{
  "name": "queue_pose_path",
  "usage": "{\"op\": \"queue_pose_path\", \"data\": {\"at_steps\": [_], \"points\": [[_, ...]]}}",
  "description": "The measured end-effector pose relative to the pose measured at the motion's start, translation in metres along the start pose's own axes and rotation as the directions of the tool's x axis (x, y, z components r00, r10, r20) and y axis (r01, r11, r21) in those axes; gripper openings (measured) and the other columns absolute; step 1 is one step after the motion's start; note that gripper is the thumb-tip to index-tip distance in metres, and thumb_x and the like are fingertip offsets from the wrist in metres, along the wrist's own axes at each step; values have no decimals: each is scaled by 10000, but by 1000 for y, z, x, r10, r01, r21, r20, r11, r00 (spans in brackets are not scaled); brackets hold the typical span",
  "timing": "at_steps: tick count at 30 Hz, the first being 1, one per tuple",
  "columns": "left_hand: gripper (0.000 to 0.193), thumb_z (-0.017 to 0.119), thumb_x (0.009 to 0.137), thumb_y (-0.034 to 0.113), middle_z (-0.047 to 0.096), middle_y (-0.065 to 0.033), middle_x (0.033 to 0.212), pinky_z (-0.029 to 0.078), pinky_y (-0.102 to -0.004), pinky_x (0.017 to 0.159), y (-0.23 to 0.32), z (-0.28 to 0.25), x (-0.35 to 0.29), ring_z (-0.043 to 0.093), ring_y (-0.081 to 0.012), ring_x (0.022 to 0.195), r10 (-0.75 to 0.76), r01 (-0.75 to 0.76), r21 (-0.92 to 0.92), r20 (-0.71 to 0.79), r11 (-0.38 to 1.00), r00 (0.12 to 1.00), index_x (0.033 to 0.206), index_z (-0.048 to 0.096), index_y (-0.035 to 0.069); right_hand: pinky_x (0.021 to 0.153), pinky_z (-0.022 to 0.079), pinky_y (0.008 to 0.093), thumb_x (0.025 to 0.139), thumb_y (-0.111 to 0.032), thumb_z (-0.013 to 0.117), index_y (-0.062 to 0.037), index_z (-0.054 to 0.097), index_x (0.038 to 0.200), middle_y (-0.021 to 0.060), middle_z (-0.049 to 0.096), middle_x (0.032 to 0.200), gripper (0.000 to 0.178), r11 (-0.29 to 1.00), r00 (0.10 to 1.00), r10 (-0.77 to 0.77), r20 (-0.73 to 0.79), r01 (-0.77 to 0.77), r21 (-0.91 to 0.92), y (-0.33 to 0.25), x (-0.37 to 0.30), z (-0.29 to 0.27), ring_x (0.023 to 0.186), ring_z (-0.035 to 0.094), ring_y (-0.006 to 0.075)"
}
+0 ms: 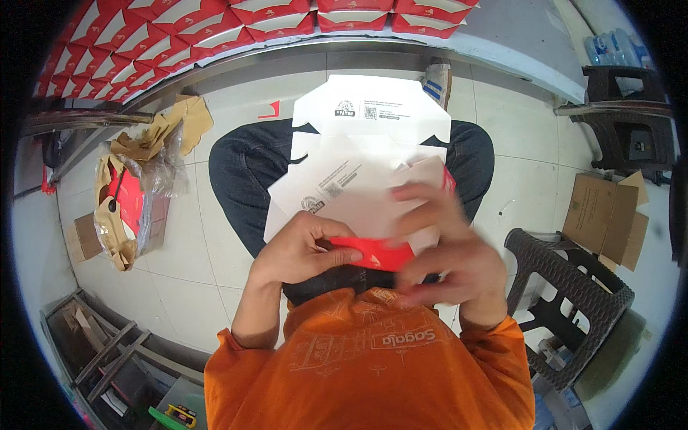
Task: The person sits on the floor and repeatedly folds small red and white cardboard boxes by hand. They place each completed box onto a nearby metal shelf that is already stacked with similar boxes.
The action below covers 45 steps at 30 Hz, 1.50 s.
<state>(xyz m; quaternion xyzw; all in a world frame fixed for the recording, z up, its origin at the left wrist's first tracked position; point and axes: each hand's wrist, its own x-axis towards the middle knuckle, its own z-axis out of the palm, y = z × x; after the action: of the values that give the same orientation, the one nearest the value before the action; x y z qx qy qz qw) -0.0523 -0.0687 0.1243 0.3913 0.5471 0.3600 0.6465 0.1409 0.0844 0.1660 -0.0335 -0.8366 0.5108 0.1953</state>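
On my lap lies a stack of flat, unfolded white carton blanks (369,93) with notched edges and dark print. Over them is a carton (373,252) with a red outer face and a white inside, partly folded up along the edge nearest me. My left hand (304,251) grips that red edge at its left end, thumb on the outside. At the carton's right end is my right hand (448,247), its fingers apart but smeared by motion. Whether they press on the board cannot be made out.
Rows of folded red-and-white boxes (279,25) fill the table beyond my knees. An opened wrapped pack (129,201) of red cartons stands on the floor at left. To the right are a dark plastic stool (573,294) and a brown cardboard box (598,215).
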Motion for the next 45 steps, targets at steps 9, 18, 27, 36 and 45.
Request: {"op": "queue_pose_path", "data": {"at_steps": [9, 18, 27, 36, 45], "points": [[130, 723, 817, 25, 658, -140, 769, 489, -318, 617, 3, 5, 8, 627, -256, 656, 345, -368, 212, 136, 905, 929, 942, 700, -3, 854, 436, 395, 745, -213, 768, -118, 667, 1000, 55, 603, 898, 290, 898, 753, 417, 509, -256, -357, -18, 6, 14, 911, 590, 319], [211, 566, 975, 108, 702, -140, 996, 598, -278, 624, 32, 26, 21, 702, -170, 820, 135, -548, -531, -627, 646, 767, 1131, 587, -34, 867, 470, 412, 676, -203, 796, -89, 683, 1044, 102, 643, 1173, 401, 830, 963, -202, -178, 72, -554, 8, -7, 24, 1052, 614, 298], [194, 510, 995, 93, 699, -177, 939, 619, -327, 606, 21, 27, 25, 719, -247, 728, 125, -532, -372, -720, 760, 682, 1130, 535, -45, 919, 450, 398, 721, -132, 675, -77, 710, 959, 61, 677, 1097, 246, 885, 987, -139, -85, 86, -458, -17, 3, -6, 1107, 610, 237], [212, 523, 965, -6, 653, -152, 1029, 588, -286, 718, 32, 66, 21, 691, -177, 834, 404, -513, 54, -688, 857, 603, 1162, 537, -80, 899, 446, 400, 630, -133, 787, -89, 688, 975, 69, 657, 1136, 362, 871, 990, 77, -120, -126, -475, 1, 13, -4, 1062, 593, 250], [158, 605, 922, 29, 703, -86, 859, 550, -248, 673, 11, 25, 70, 685, -145, 751, 25, -265, -400, -513, 877, 858, 1054, 633, -52, 990, 437, 416, 722, -95, 799, -59, 533, 1147, 125, 592, 1170, 503, 952, 897, 299, -326, -259, 161, 87, -14, 13, 1102, 599, 298]]}}
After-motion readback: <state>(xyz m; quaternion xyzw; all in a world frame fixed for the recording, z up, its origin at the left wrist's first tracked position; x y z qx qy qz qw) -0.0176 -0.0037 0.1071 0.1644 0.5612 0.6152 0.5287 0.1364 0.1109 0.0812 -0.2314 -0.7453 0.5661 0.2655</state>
